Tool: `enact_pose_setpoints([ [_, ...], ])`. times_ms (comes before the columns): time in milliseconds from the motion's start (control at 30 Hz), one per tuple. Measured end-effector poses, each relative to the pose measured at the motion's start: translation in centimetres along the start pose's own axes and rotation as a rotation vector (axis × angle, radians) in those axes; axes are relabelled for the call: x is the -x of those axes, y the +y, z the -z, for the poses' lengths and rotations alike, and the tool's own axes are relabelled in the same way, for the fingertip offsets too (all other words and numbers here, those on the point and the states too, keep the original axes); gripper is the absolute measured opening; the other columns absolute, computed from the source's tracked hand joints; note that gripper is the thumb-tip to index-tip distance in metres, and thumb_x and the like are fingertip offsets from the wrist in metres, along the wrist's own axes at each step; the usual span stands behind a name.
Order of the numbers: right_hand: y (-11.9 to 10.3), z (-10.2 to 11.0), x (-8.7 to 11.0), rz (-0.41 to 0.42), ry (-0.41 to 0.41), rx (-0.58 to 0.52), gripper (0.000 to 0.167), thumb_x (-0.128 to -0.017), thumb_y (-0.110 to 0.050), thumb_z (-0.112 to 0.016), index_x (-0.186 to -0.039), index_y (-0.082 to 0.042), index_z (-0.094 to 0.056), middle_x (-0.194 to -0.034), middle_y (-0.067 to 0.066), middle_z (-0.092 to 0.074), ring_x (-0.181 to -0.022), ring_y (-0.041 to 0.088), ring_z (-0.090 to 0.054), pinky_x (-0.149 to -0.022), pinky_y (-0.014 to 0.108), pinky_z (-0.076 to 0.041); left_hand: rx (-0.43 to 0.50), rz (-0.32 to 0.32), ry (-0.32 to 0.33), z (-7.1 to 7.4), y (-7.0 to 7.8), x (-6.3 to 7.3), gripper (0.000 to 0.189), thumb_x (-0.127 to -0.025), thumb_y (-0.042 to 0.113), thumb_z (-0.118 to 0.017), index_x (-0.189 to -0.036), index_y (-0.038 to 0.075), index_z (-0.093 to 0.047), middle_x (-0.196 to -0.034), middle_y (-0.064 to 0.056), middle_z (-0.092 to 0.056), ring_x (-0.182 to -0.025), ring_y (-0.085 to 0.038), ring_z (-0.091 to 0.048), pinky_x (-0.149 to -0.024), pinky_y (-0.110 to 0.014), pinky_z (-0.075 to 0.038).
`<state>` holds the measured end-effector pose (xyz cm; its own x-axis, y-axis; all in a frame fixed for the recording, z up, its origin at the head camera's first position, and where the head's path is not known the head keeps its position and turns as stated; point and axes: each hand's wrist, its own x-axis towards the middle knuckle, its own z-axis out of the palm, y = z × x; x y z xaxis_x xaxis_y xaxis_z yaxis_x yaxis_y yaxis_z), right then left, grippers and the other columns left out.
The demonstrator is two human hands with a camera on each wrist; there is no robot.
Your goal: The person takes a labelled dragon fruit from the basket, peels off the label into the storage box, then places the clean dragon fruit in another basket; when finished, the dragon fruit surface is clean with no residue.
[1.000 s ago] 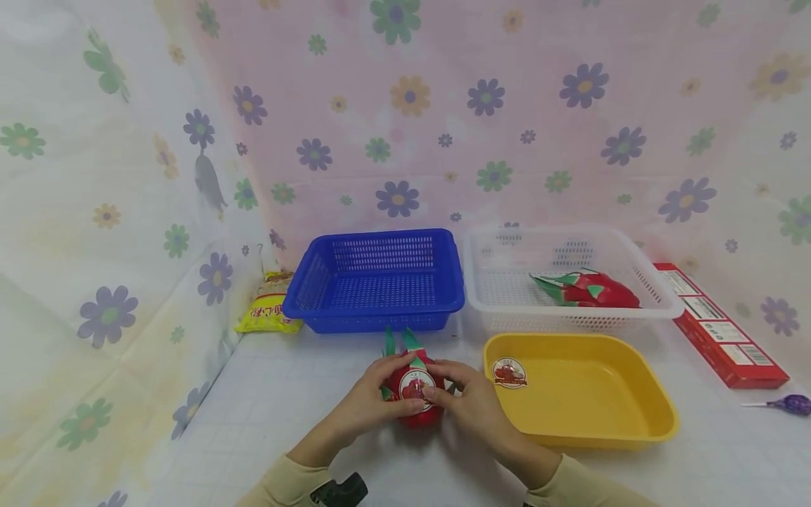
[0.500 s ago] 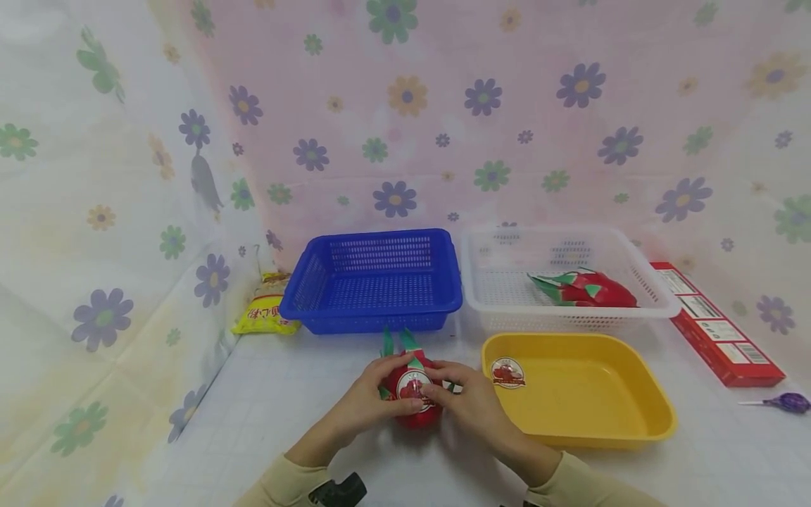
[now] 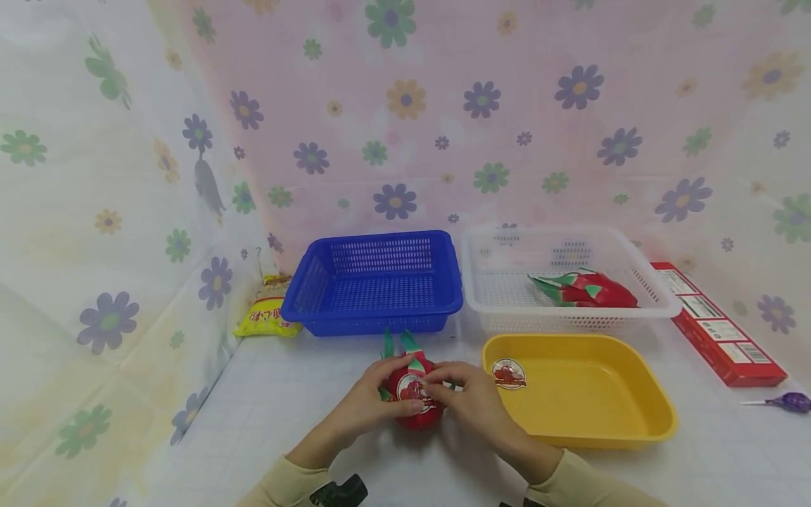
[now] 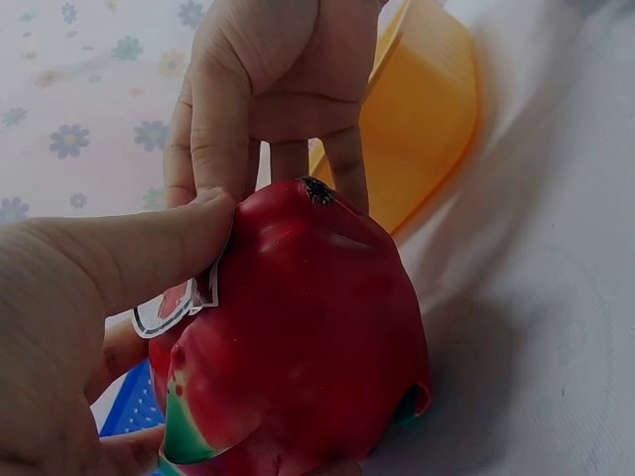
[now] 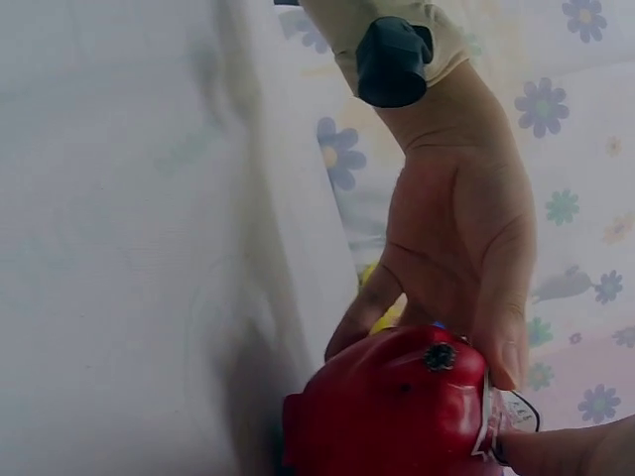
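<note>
An artificial red dragon fruit (image 3: 418,421) with green leaf tips sits on the table in front of me. My left hand (image 3: 374,398) holds it from the left, its thumb pressing on the round label sticker (image 3: 412,389). At the sticker's upper right edge, the thumb and index finger of my right hand (image 3: 469,398) pinch together. The left wrist view has the sticker (image 4: 169,309) standing partly away from the fruit's skin beside the left thumb. The right wrist view shows the fruit's dark end (image 5: 440,357) between both hands.
A blue basket (image 3: 374,327) stands behind the hands, a white basket (image 3: 570,313) with red-and-green fruit (image 3: 595,290) to its right. Close by the right hand is a yellow tray (image 3: 583,440) bearing a similar sticker. A yellow packet (image 3: 269,317), red box (image 3: 728,338) and purple lollipop (image 3: 788,402) lie farther out.
My right thumb has moved slightly up to meet the index finger at the sticker's edge, and the sticker looks slightly tilted. The left hand and fruit keep their place.
</note>
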<state>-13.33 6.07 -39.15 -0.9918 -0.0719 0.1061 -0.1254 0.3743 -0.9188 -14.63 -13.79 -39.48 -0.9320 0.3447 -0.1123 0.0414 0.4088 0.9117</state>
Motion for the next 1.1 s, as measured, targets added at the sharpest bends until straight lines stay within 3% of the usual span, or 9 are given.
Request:
enact_pose_setpoints([
  [200,-0.3,0.7,-0.4,-0.009,-0.112,0.02,0.007,-0.084,-0.019,-0.077,-0.09,-0.015,-0.078,-0.108,0.003,-0.073,-0.108,0.022,-0.064,-0.098,0.046,-0.052,-0.023,0.0,-0.006,0.1,0.0,0.0,0.078,-0.077,0.04,-0.083,-0.145,0.025,-0.049,-0.152,-0.012,-0.039,-0.138,-0.035,-0.039,-0.108,-0.06,-0.042],
  [333,-0.5,1.1,-0.4,-0.065,-0.156,0.006,0.011,-0.085,-0.026,-0.076,-0.091,-0.017,-0.078,-0.113,0.003,-0.072,-0.114,0.023,-0.062,-0.099,0.049,-0.051,-0.059,-0.011,-0.016,0.2,0.1,0.1,0.079,-0.077,0.042,-0.082,-0.146,0.025,-0.047,-0.153,-0.013,-0.038,-0.14,-0.037,-0.037,-0.109,-0.061,-0.04],
  [767,-0.8,1.4,-0.2,-0.072,-0.187,-0.026,0.014,-0.085,-0.026,-0.076,-0.092,-0.014,-0.078,-0.119,0.008,-0.07,-0.118,0.028,-0.06,-0.102,0.053,-0.047,-0.1,-0.06,-0.089,0.3,-0.2,0.1,0.097,-0.07,0.038,-0.089,-0.152,0.024,-0.038,-0.157,-0.017,-0.028,-0.142,-0.039,-0.033,-0.111,-0.06,-0.039],
  [867,-0.8,1.5,-0.2,-0.074,-0.194,-0.035,0.015,-0.085,-0.026,-0.076,-0.093,-0.013,-0.078,-0.12,0.009,-0.069,-0.118,0.029,-0.06,-0.098,0.047,-0.05,-0.106,-0.067,-0.095,0.4,-0.1,0.1,0.097,-0.07,0.035,-0.089,-0.152,0.026,-0.038,-0.157,-0.017,-0.028,-0.143,-0.041,-0.032,-0.111,-0.061,-0.038],
  [1000,-0.8,1.7,-0.2,-0.102,-0.215,-0.059,0.019,-0.086,-0.028,-0.076,-0.095,-0.012,-0.078,-0.125,0.012,-0.067,-0.12,0.031,-0.058,-0.084,0.033,-0.054,-0.113,-0.063,-0.113,0.5,0.1,0.1,0.097,-0.071,0.034,-0.089,-0.152,0.028,-0.036,-0.158,-0.018,-0.027,-0.144,-0.043,-0.03,-0.11,-0.063,-0.037],
  [1100,-0.7,1.9,-0.1,-0.125,-0.237,-0.086,0.022,-0.086,-0.03,-0.075,-0.097,-0.01,-0.078,-0.129,0.015,-0.064,-0.12,0.032,-0.058,-0.076,0.032,-0.055,-0.108,-0.046,-0.131,0.7,0.0,0.1,0.092,-0.076,0.038,-0.085,-0.153,0.029,-0.035,-0.159,-0.017,-0.025,-0.144,-0.044,-0.029,-0.111,-0.065,-0.036],
])
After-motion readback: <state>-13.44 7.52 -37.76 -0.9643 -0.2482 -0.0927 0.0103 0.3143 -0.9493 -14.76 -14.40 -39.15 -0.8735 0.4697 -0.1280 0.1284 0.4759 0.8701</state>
